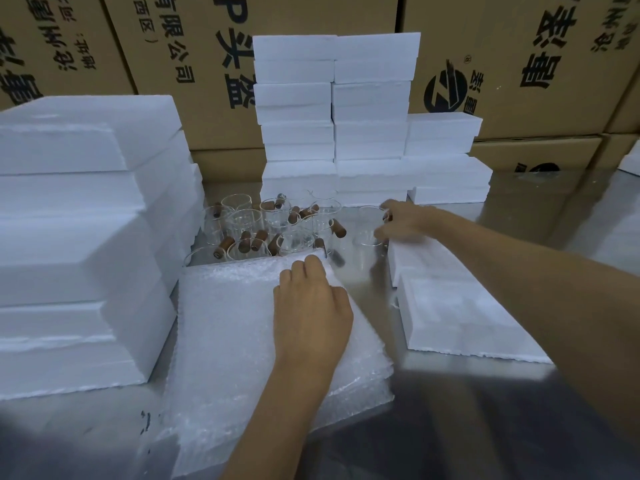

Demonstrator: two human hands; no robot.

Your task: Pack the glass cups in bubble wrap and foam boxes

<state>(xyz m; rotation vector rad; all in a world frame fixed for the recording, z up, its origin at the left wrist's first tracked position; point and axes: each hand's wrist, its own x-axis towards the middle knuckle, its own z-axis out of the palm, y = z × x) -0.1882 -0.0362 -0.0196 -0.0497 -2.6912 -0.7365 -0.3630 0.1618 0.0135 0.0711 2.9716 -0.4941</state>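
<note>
- Far left, stacked foam slabs (pixel 79 216) wait; light, crumbly stuff, so I'd lift them by the broad sides.
- Near centre, my left hand (pixel 311 306) lies on the bubble wrap stack (pixel 235 341), fingers curled over its far edge; the sheet is soft and slippery.
- Beyond it stand the glass cups (pixel 263 223) with brown handles: brittle, best taken round the body.
- To the right, my right hand (pixel 403 221) is wrapped around one clear cup (pixel 369 225), beside the open foam box (pixel 460 317).
- Closed boxes (pixel 336 116) pile up far behind.
</note>
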